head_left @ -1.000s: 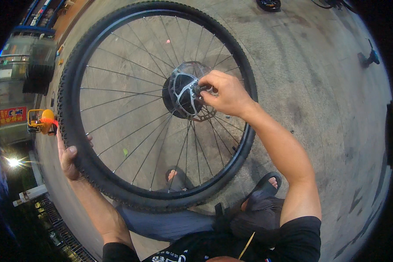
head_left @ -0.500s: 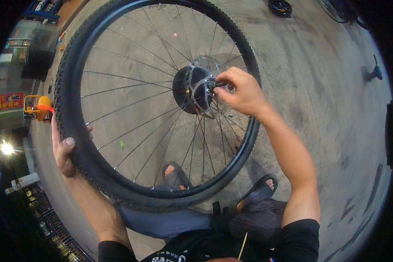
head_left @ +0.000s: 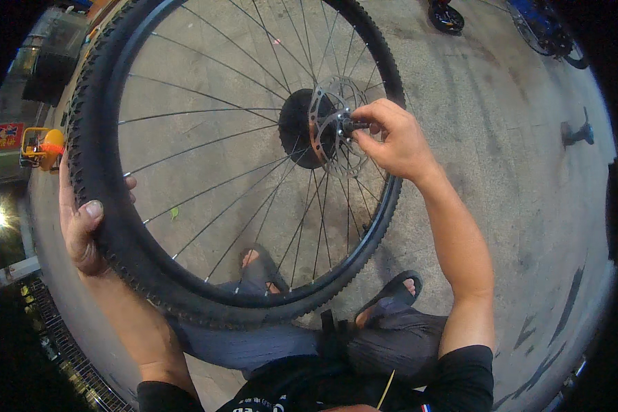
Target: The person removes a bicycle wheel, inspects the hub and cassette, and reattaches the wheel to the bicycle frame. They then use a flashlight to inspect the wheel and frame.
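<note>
A bicycle wheel (head_left: 110, 230) with a knobby black tyre is held up tilted over my legs. My left hand (head_left: 82, 223) wraps round the tyre at its left side, thumb on the near face and fingertips showing inside the rim. At the hub, my right hand (head_left: 391, 141) pinches a dark axle end (head_left: 353, 126) between thumb and fingers, close to the silver disc brake rotor (head_left: 321, 137). Behind the rotor sits the dark round hub part (head_left: 295, 130), with thin spokes running from the hub to the rim.
My sandalled feet (head_left: 402, 288) rest on the grey paved ground below the wheel. A yellow-orange object (head_left: 48, 147) stands at the left. A small black wheel (head_left: 446, 17) and a bicycle (head_left: 546, 31) are at the far right, with a dark blue object (head_left: 579, 132) nearer.
The wheel's left side and my left hand have shifted left. The hub and my right hand have moved slightly right, with the rotor turned more toward view. Both hands keep their hold.
</note>
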Tool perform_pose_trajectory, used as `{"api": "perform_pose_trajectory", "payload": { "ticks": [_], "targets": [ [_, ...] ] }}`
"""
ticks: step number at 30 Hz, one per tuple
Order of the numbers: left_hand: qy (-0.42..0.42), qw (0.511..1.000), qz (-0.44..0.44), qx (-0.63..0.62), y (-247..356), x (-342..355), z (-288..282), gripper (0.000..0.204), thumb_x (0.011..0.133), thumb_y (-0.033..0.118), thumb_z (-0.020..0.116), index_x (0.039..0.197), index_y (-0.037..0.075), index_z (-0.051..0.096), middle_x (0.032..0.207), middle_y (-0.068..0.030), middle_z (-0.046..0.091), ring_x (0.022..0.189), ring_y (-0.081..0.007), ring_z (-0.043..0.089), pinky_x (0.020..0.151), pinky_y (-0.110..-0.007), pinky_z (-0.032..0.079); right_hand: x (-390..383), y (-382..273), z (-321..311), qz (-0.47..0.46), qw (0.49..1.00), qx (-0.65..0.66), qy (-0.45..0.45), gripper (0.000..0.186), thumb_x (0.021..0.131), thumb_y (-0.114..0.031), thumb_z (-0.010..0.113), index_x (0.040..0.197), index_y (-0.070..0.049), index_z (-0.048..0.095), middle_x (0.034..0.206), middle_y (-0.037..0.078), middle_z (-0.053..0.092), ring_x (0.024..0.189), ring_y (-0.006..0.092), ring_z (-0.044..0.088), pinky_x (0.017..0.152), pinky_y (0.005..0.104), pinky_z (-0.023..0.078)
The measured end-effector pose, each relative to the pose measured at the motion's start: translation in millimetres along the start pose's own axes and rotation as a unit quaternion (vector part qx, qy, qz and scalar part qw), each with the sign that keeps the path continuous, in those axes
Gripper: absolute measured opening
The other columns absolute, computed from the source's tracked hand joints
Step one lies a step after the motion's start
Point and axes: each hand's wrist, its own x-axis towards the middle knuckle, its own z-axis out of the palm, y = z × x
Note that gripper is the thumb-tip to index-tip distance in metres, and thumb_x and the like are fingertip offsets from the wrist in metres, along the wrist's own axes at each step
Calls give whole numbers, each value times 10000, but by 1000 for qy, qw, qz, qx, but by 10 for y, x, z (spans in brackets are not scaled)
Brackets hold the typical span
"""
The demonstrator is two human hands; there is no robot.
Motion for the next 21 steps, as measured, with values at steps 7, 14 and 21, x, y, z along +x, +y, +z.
{"api": "perform_pose_trajectory", "payload": {
  "ticks": [7, 14, 21],
  "targets": [
    [-12, 1000, 23, 11, 5, 22, 9, 981, 647, 122, 624, 1504, -24, 168, 1136, -290, 556, 865, -333, 675, 693, -360, 597, 1, -18, 19, -22, 999, 4, 26, 257, 759, -92, 740, 993, -14, 667, 869, 75, 623, 715, 171, 586, 647, 294, 481],
    [-8, 999, 26, 18, 6, 9, 35, 970, 647, 116, 603, 1498, -41, 165, 1138, -303, 554, 874, -339, 679, 688, -351, 607, -21, 13, 31, 21, 999, -35, 22, 247, 766, -133, 754, 963, -8, 675, 860, 83, 634, 720, 187, 591, 664, 306, 487],
    [-2, 999, 29, 29, 20, 0, 52, 961, 652, 127, 603, 1496, -38, 176, 1135, -299, 554, 874, -340, 678, 689, -350, 607, -21, -35, 8, 12, 1000, -3, 23, 245, 766, -113, 731, 981, -11, 673, 865, 85, 633, 755, 182, 598, 682, 306, 493]
  ]
}}
